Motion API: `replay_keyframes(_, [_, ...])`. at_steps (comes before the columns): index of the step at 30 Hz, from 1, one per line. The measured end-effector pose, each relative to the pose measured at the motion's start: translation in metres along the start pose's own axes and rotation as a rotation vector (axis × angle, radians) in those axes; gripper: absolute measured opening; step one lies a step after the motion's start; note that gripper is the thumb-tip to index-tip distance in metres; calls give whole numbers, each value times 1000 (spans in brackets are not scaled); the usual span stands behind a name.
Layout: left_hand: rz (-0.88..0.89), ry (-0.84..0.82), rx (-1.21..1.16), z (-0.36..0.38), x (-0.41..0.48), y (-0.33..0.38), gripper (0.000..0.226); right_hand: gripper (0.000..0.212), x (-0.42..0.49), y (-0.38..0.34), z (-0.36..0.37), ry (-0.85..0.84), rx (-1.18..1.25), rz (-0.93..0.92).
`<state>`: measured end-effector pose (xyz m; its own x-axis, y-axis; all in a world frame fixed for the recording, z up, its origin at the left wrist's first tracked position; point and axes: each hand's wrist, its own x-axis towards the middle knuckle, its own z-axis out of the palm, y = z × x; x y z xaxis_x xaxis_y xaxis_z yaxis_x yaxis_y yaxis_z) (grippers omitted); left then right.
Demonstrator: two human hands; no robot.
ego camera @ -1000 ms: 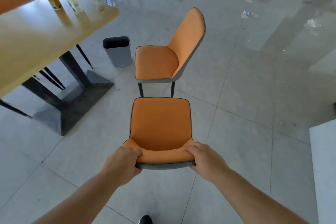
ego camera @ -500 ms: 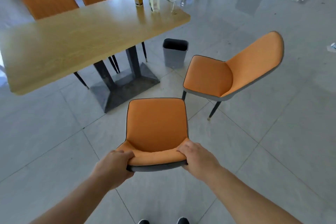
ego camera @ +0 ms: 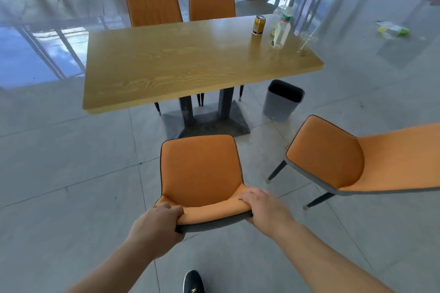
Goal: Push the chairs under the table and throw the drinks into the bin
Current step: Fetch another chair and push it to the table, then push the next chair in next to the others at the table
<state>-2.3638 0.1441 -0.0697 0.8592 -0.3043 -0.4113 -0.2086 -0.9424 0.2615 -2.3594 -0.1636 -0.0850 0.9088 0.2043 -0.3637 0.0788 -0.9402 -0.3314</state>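
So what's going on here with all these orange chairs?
A person is tidying up. Both hands, left hand and right hand, grip the backrest of the near chair, which faces the wooden table but is not yet under it. Another chair stands off to the right. A can and bottle sit on the table; the bin stands beside it.

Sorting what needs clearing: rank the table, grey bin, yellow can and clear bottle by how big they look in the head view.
1. table
2. grey bin
3. clear bottle
4. yellow can

The bottle and can stand farther away, so they look smaller than they are.
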Motion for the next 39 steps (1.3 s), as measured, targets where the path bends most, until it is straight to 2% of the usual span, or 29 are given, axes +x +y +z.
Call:
replay_keyframes(10, [-67,57,-13,-53,94,-43,18,47,132,-3,-42,28,-26,-57])
replay_keyframes(18, [-156,73,-31,-79,146,-59,23,41,201,-3,-75,-47,-55,-147])
replay_keyframes(25, [-188,-22,-25,-80,137,-57,31,46,185,-10,-68,-34,-52,-147])
replay_keyframes(28, [-171,-172,12,-99,137,-50,45,56,174,-13,-84,-66,-48,-105])
replay_keyframes(31, [-74,-317,185,-136,136,-48,62,72,149,1,-113,-47,-67,-53])
replay_keyframes(36, [49,-300,395,-223,131,-45,74,77,82,44,-167,56,-70,67])
replay_keyframes(39, [145,-199,496,-280,140,-11,73,75,34,74,-199,142,-85,153])
